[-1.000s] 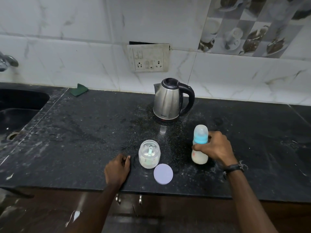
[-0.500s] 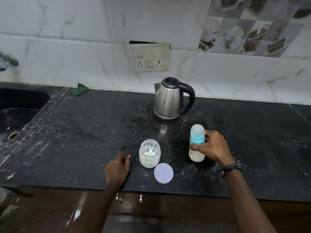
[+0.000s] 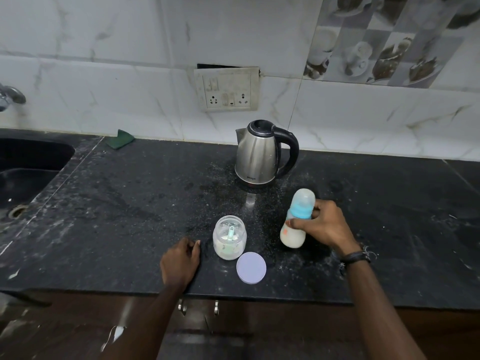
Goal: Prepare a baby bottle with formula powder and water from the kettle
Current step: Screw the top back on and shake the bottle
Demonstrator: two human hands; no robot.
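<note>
My right hand (image 3: 324, 224) grips a baby bottle (image 3: 296, 222) with a blue collar and a clear cap; it holds milky liquid and leans slightly to the right, its base just above or on the black counter (image 3: 130, 216). To its left stands an open jar of formula powder (image 3: 229, 237) with a pale green scoop inside. The jar's lilac lid (image 3: 251, 267) lies flat in front of it. My left hand (image 3: 180, 263) rests curled on the counter's front edge, holding nothing. A steel kettle (image 3: 259, 154) with a black handle stands behind, lid closed.
A dark sink (image 3: 28, 172) is set into the counter at the left, with a tap (image 3: 10, 96) above it. A green scrub pad (image 3: 120, 142) lies by the wall. A switch and socket plate (image 3: 227, 89) is on the tiled wall. Powder specks dot the counter.
My right hand has shifted the bottle slightly left and tilted it. The left hand, jar, lid and kettle have stayed where they were.
</note>
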